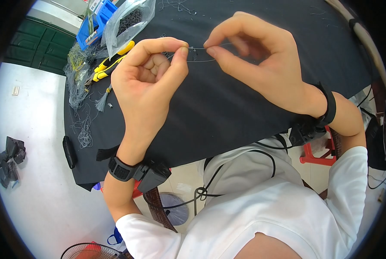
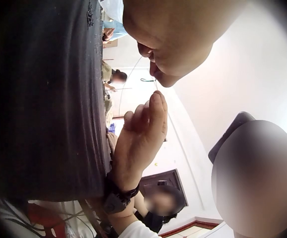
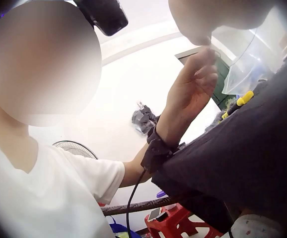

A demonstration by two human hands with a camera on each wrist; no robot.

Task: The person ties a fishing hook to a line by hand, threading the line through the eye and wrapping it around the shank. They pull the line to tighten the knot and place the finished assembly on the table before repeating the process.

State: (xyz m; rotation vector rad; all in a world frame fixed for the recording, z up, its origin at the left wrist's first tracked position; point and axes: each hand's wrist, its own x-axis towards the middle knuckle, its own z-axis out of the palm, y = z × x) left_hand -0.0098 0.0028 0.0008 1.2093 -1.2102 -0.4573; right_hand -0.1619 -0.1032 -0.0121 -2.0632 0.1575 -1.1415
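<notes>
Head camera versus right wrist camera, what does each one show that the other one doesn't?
Only the head view shows the fingers of the left hand and right hand pinching a thin wire, plus a blue bin. Only the right wrist view shows a dark device at its top edge. Both show the left hand, the yellow-handled pliers, the plastic bag and the black table.

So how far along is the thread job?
Done: no finished piece shows plainly. In hand: left hand and right hand pinch one thin thread between them above the black table. Left: likely plenty, judging by the tangled thread pile and the filled bag beside the yellow pliers.
</notes>
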